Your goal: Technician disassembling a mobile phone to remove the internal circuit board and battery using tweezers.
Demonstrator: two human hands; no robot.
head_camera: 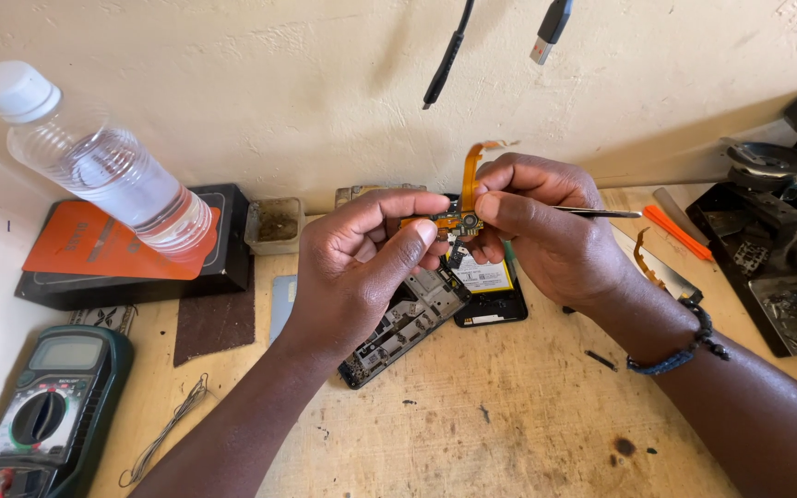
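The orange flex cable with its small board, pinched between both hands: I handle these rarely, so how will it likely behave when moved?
The orange flex cable arcs above the hands, so it is probably floppy and very light. Its thin ribbon and small board look fragile, likely creasing if bent sharply.

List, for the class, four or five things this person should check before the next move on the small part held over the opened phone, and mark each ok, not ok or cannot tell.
1. Small board with orange flex cable pinched firmly by left hand: ok.
2. Right hand has the tweezers under control: ok, though their tips are hidden by the fingers.
3. Flex cable free of kinks: cannot tell; it curls up behind the fingers.
4. Opened phone lies flat below the hands on the wooden bench: ok.
5. Water bottle kept away from the electronics: not ok; it leans tilted over the black and orange box, cap on.
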